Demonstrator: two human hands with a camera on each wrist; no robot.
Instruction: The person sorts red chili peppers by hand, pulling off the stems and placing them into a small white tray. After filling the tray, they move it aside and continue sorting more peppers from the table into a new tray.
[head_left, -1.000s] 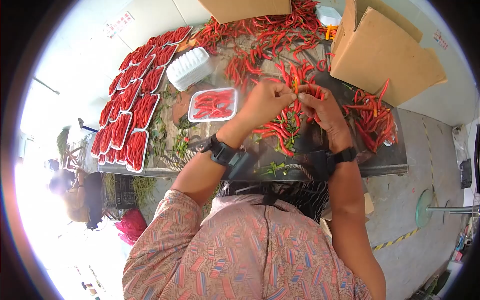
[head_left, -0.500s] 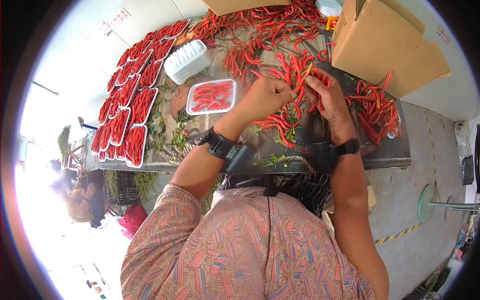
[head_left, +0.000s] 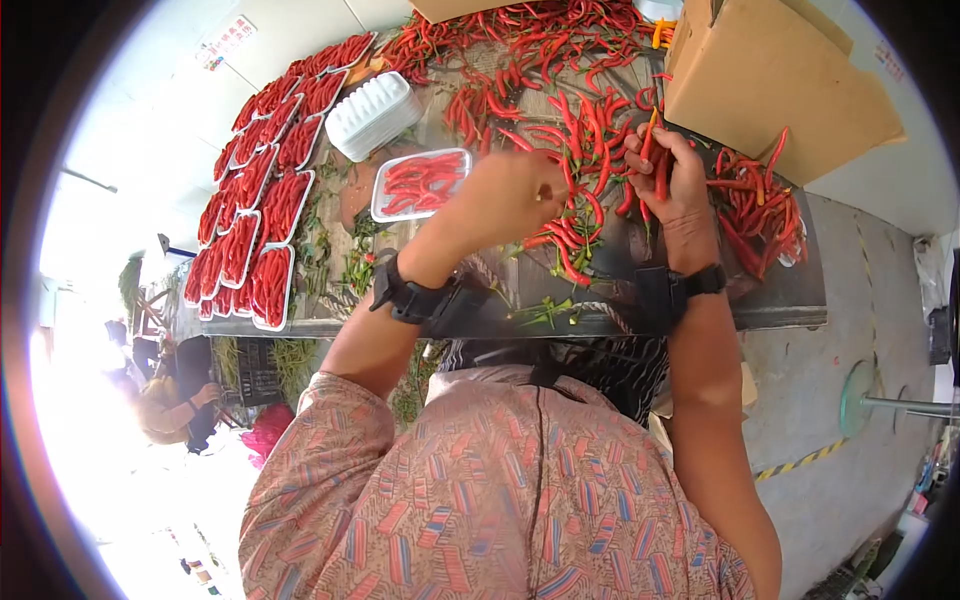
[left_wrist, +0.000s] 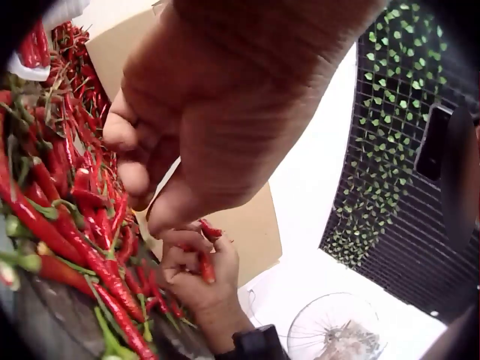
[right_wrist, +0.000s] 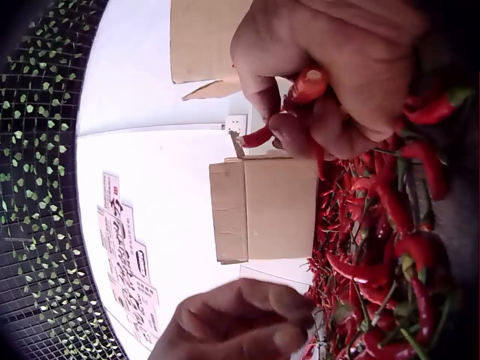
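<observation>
My right hand (head_left: 682, 185) grips a few red chili peppers (head_left: 660, 172), one of them with an orange end poking up past the fingers. In the right wrist view, a chili's cut-looking end (right_wrist: 309, 85) shows between thumb and fingers. My left hand (head_left: 510, 200) is blurred, over the table left of the right hand. Its fingers are curled, with thumb and fingertips close together in the left wrist view and no chili seen between them. Below both hands lies a loose pile of red chilies (head_left: 568, 250) with green stems.
A white tray of chilies (head_left: 420, 185) lies left of my hands, near stacked white trays (head_left: 372, 115). Rows of filled trays (head_left: 270, 285) line the table's left side. Cardboard box (head_left: 770, 100) stands back right, a chili heap (head_left: 750, 215) before it. More chilies (head_left: 520, 45) spread behind.
The hands were together at a chili a second ago and have since parted. The left hand has moved left; the right hand, still gripping chilies, has shifted right.
</observation>
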